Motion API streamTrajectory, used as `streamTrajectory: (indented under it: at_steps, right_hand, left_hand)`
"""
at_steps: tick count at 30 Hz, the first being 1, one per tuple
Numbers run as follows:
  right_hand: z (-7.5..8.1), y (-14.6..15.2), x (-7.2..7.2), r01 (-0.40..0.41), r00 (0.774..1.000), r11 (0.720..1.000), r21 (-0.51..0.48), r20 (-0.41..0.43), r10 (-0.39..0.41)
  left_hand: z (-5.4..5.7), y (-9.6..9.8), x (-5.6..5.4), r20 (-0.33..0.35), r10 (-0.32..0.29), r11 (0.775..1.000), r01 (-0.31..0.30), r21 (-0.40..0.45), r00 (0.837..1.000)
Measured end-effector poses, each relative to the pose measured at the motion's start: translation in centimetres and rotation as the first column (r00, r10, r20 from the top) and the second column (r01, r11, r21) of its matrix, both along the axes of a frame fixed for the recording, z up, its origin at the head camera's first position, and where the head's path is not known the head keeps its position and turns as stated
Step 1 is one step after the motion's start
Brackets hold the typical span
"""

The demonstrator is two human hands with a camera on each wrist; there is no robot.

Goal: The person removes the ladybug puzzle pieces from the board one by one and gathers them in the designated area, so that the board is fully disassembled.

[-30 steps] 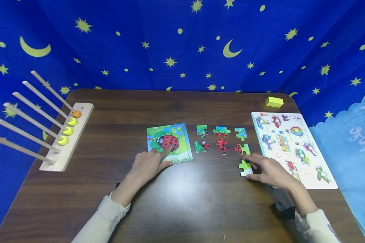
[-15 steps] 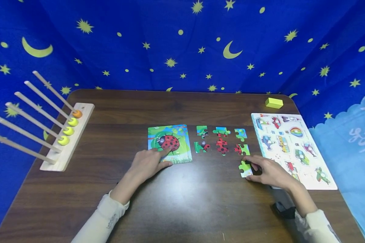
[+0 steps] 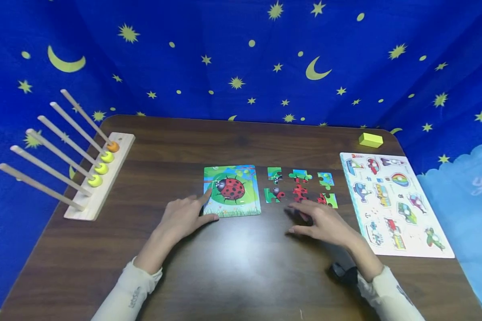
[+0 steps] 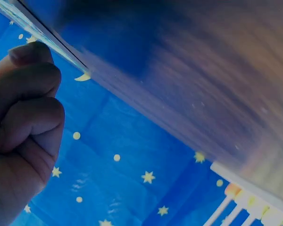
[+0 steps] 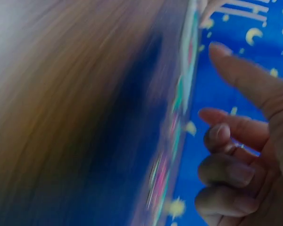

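A square ladybug puzzle board (image 3: pixel 241 207) lies mid-table. My left hand (image 3: pixel 182 216) is beside it, index fingertip straight at its upper left part, thumb stretched below; its other fingers show curled in the left wrist view. To the right lie several loose puzzle pieces in two rows, among them a red spotted piece (image 3: pixel 300 192) and a blue-green corner piece (image 3: pixel 326 179). Just below the lower row hovers my right hand (image 3: pixel 325 223), thumb and index finger apart. Nothing shows between them in the right wrist view (image 5: pixel 240 141), where the other fingers are bent.
A white picture board (image 3: pixel 419 232) with vehicle shapes lies to the right, a yellow block (image 3: pixel 371 140) behind it. On the left stands a wooden peg rack (image 3: pixel 100 187) with one orange and several yellow beads. A blue star-patterned curtain (image 3: pixel 225 58) hangs behind the table.
My right hand has moved left, away from the green puzzle piece at its fingertips, which no longer shows. My left index finger has slid from the ladybug to the board's left side.
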State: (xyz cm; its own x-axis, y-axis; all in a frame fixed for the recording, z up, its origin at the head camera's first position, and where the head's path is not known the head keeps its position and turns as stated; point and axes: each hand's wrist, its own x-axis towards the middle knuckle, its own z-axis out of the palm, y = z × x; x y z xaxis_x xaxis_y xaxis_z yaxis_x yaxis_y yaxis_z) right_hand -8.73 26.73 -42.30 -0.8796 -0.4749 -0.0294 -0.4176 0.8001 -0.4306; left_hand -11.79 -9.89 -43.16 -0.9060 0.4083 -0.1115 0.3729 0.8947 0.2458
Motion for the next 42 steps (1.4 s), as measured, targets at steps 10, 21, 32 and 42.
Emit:
streamTrajectory:
  at_steps: [10,21,32,42]
  right_hand:
    - [-0.5,-9.4,-2.9,-0.074,0.997,0.997,0.028,0.023,0.074]
    - [-1.8,-12.3,-4.5,-0.093,0.996,0.995,0.02,-0.018,0.093]
    - [-1.8,-12.8,-5.4,-0.099,0.994,0.995,0.027,-0.041,0.1]
    - [-2.1,-13.0,-4.5,-0.059,0.982,0.998,0.031,-0.176,0.064]
  left_hand:
    - [-0.8,0.3,0.9,-0.092,0.002,0.999,-0.006,-0.04,0.996]
    - [-0.4,0.3,0.8,-0.033,0.007,0.998,-0.009,-0.058,0.999]
    - [-0.2,0.2,0.6,-0.038,-0.038,0.993,0.033,-0.112,0.999]
    - [-0.3,0.2,0.7,-0.072,-0.039,0.994,0.032,-0.104,0.997]
